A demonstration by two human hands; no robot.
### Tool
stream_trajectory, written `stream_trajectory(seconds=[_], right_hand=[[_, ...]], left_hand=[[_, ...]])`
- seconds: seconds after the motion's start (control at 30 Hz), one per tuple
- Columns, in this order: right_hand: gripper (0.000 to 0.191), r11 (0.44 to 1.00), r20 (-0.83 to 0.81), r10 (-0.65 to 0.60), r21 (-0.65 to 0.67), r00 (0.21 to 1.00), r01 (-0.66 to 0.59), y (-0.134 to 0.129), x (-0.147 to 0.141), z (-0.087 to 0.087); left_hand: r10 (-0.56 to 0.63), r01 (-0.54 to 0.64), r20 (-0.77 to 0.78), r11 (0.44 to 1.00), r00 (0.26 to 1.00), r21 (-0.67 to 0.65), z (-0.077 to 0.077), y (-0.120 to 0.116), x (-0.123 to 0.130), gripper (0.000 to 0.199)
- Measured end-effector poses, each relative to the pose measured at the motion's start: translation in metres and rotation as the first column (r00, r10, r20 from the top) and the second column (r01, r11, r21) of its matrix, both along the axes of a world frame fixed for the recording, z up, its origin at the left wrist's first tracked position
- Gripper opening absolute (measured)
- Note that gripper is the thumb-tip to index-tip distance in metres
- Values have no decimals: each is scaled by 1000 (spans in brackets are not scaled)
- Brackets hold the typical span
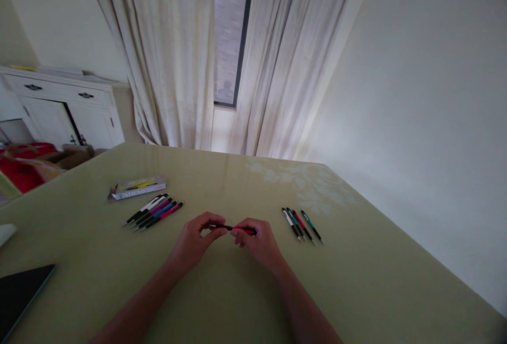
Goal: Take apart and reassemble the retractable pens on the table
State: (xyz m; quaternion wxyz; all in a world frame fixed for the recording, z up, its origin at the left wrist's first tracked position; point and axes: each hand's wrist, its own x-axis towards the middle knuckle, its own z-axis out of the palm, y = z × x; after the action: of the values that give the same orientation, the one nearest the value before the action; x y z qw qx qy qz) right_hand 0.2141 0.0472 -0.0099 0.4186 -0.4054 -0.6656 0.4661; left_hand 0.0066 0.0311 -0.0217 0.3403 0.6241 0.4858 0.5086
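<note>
Over the middle of the table, my left hand (pixel 197 237) pinches the dark end of a pen. My right hand (pixel 257 238) holds the red part (pixel 244 230) of it, a little to the right. A narrow dark piece shows between my fingertips; whether the parts are joined I cannot tell. To the left lies a row of several pens (pixel 153 212) in black, white, purple, blue and red. On the right, several more pens (pixel 303 226) lie side by side, with a green one (pixel 312 226) slightly apart.
An open pen box (pixel 138 188) lies behind the left pens. A dark flat object (pixel 24 294) is at the table's (pixel 222 185) left front, with a white item (pixel 6 232) beyond it. Red bags (pixel 27 164) and a white cabinet (pixel 67 106) stand past the left edge.
</note>
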Motion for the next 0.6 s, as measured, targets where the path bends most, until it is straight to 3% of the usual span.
stream_trajectory(seconds=[0.13,0.27,0.43,0.6], right_hand=[[22,998,29,-31,53,999,29,2,2,-1],[28,1000,53,1,27,999,-2,2,4,-1],[24,999,52,-15,37,999,13,2,3,-1],[25,1000,74,-5,24,997,3,2,3,-3]], left_hand=[[-28,28,-13,998,1000,-64,-1,2,-1,34],[-42,43,32,999,999,-31,-3,4,-3,20],[-33,38,117,998,993,-45,-7,6,-3,31],[-55,58,101,998,993,-28,-4,6,-3,22]])
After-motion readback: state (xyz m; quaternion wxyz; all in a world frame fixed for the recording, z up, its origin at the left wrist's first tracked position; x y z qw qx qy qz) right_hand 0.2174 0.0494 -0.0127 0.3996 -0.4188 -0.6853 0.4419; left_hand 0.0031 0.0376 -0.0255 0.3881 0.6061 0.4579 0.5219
